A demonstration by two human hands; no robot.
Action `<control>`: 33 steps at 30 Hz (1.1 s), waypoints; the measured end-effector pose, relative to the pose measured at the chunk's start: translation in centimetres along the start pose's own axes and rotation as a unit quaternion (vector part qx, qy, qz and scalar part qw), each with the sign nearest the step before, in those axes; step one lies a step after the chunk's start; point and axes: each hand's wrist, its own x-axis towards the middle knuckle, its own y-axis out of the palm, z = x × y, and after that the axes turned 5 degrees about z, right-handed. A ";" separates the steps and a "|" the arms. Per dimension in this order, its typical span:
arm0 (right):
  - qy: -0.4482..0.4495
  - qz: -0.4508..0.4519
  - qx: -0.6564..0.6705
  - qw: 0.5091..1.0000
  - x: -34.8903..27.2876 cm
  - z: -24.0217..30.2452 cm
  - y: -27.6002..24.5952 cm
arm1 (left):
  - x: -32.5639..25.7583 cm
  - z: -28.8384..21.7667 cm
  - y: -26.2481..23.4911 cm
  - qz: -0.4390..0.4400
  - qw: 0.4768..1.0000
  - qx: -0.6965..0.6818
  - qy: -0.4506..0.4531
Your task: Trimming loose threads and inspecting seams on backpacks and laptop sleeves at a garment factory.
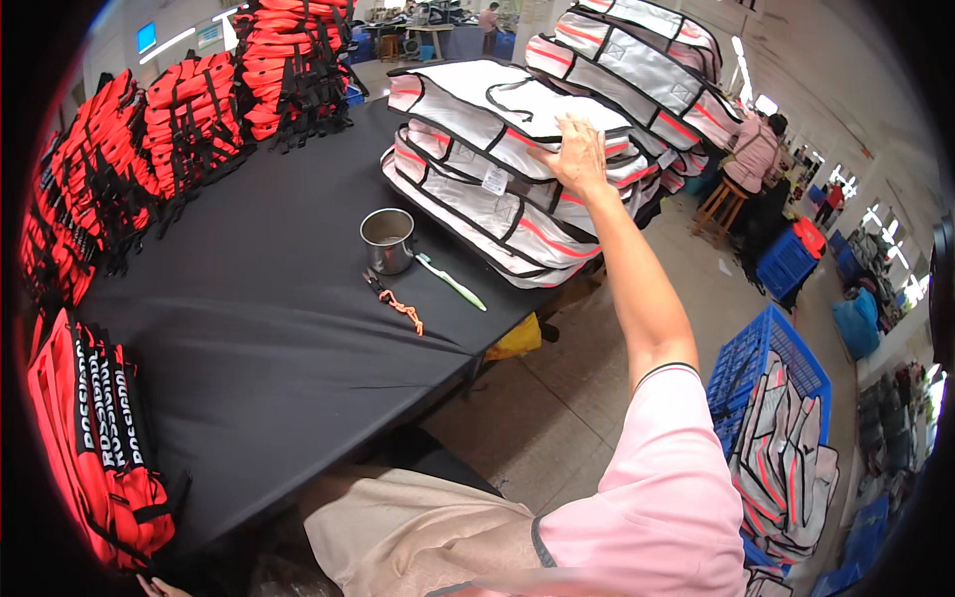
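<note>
My right hand (579,157) reaches out to the stack of white bags with black trim and coral stripes on the table's right side. It lies on the top white bag (537,99) near its front edge, fingers stretched out and thumb apart. A black cord loops over that bag's white top, and a small white label (494,179) hangs from the stack. Only a bit of my left hand (159,588) shows at the lower left edge, just below a pile of red bags (75,398) with black straps. What its fingers do is hidden.
On the black-covered table (269,298) stand a metal cup (387,242), a green-white toothbrush (453,283) and small snips with an orange cord (396,301). Red bag stacks (194,109) line the far left. A blue crate (766,343) with white bags stands right; a person (756,154) sits beyond.
</note>
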 end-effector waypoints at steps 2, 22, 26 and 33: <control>-0.032 0.120 -0.020 0.992 2.3 4.1 1.7 | -2.6 6.1 -3.0 -0.004 0.996 -0.080 -0.047; 0.027 -0.197 0.203 0.959 12.0 13.9 -7.9 | -13.5 -3.8 4.8 0.302 0.928 -0.191 -0.105; -0.008 -0.267 0.272 0.925 14.3 16.7 -10.2 | -15.0 -9.5 6.5 0.342 0.903 -0.240 -0.095; 0.064 -0.156 0.688 0.706 14.8 23.4 -10.3 | -15.7 -17.2 7.7 0.365 0.853 -0.359 -0.100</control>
